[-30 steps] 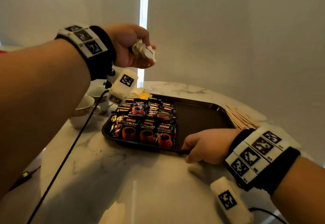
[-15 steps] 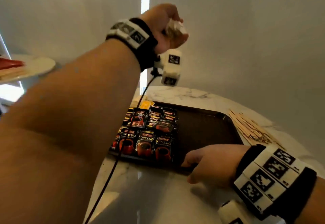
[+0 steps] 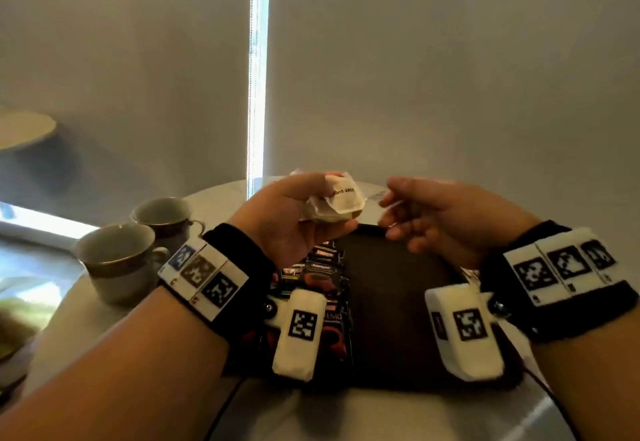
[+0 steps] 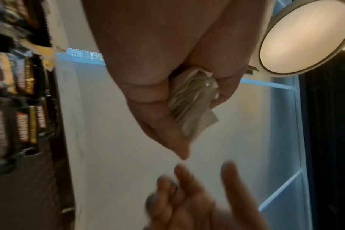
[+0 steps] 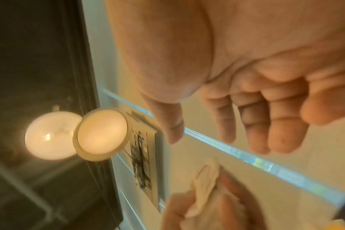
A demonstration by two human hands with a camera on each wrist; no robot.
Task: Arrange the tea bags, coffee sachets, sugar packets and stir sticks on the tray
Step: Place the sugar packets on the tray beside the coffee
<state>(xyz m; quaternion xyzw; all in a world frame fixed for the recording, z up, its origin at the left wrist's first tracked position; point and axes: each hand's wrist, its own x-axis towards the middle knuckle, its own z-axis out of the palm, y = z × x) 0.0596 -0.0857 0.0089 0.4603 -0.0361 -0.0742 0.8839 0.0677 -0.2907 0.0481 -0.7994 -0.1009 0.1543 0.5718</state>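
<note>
My left hand [image 3: 304, 219] holds a bundle of pale paper sugar packets [image 3: 334, 203] above the far edge of the dark tray [image 3: 391, 288]; the bundle [image 4: 191, 107] sits between thumb and curled fingers. My right hand [image 3: 422, 215] hovers just right of it with loosely spread fingers [image 5: 256, 124], holding nothing, and the packets [image 5: 205, 186] show below them. Black and red coffee sachets [image 3: 320, 274] fill the tray's left part, partly hidden by my left wrist. The tray's right half is bare.
Two teacups [image 3: 117, 260] stand on the marble table [image 3: 104, 323] left of the tray. A few stir sticks [image 3: 469, 272] peek out by my right wrist. A cable [image 3: 221, 413] runs down from the left wrist unit. A grey wall rises behind.
The left hand came down from high up to just above the tray's far edge, still holding the packets. The right hand left the tray's near rim and rose toward the packets.
</note>
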